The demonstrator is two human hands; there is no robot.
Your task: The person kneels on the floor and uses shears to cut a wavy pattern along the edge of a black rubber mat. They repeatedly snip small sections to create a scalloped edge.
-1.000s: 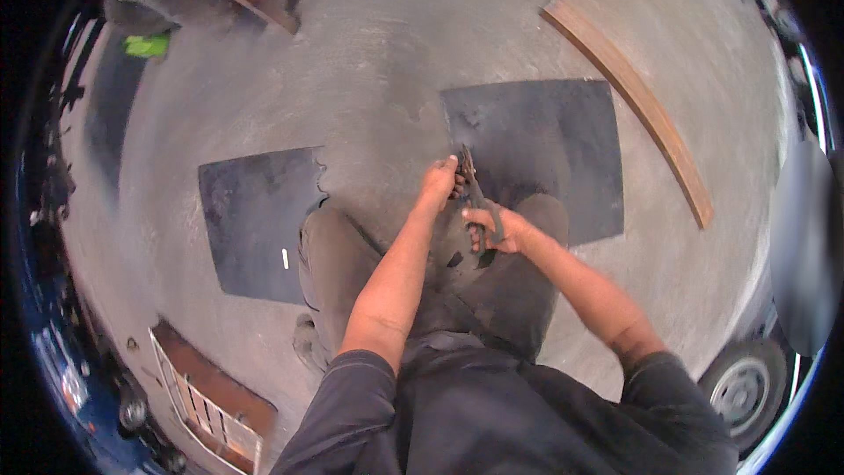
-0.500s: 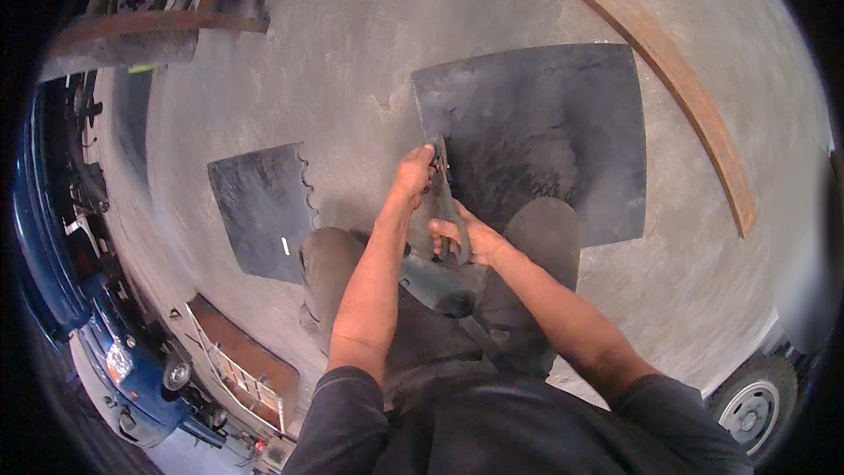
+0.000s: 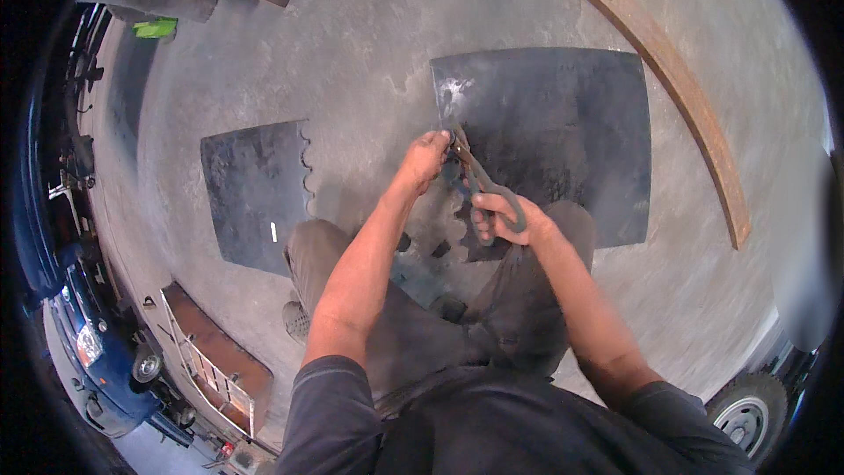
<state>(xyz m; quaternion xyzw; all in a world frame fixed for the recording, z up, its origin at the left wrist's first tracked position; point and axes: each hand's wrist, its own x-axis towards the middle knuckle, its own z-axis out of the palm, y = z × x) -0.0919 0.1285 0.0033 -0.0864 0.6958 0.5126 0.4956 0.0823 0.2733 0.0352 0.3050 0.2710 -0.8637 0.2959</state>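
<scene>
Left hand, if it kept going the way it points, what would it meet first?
Likely the large dark sheet on the floor: the left hand points up-frame at its near-left edge, beside the shears. Depth is unclear.

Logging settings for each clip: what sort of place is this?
Probably an open workshop yard: bare concrete floor, dark sheets being cut with shears, rusty steel bar, a parked vehicle's wheel.

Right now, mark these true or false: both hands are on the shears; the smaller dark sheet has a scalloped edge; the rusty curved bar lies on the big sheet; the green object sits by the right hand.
1. True: left hand and right hand both grip the metal shears.
2. True: the smaller dark sheet has a scalloped right edge.
3. False: the rusty curved bar lies on bare concrete beside the big dark sheet.
4. False: the green object is far upper left.
</scene>
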